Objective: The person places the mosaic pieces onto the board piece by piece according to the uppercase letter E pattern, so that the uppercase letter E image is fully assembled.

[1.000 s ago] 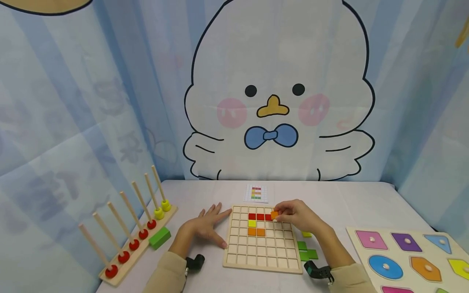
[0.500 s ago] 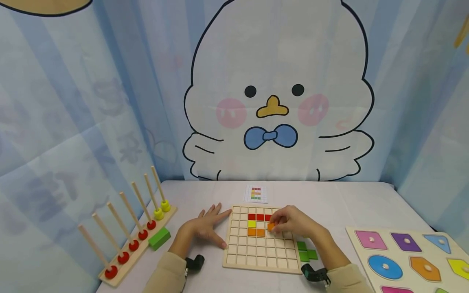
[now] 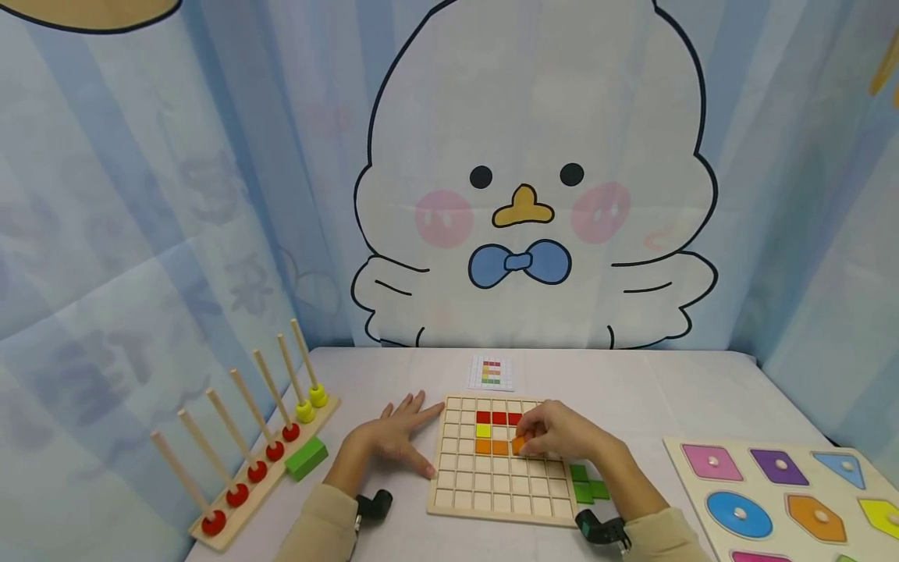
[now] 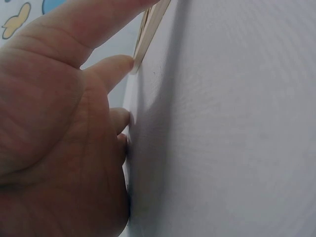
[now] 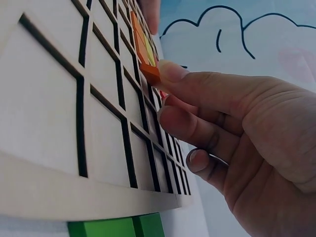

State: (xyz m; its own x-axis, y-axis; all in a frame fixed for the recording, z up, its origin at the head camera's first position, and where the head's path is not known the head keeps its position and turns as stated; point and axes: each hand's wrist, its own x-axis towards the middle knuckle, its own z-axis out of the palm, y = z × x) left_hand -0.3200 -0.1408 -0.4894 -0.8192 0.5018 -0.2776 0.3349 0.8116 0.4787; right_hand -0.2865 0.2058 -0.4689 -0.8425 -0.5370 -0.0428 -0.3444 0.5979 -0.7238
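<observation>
A wooden grid board (image 3: 492, 499) lies in the middle of the table. Red tiles (image 3: 499, 417) line one row, with a yellow tile (image 3: 483, 430) below them and two orange tiles (image 3: 492, 446) in a lower row. My right hand (image 3: 565, 431) pinches another orange tile (image 5: 150, 73) between thumb and fingers, tilted at the cell just right of those two. The left hand (image 3: 395, 433) lies spread on the table, thumb and index fingertips at the board's left edge, as the left wrist view (image 4: 64, 123) also shows from the palm side.
Several green tiles (image 3: 583, 492) lie beside the board's right edge. A pattern card (image 3: 492, 373) lies behind the board. On the left stands a peg rack (image 3: 242, 499) with beads, a green block (image 3: 306, 458) beside it. A shape puzzle board (image 3: 765, 476) lies at the right.
My right hand has brought the orange tile down from beside the red row to the orange row, towards me. The left hand has stayed in place.
</observation>
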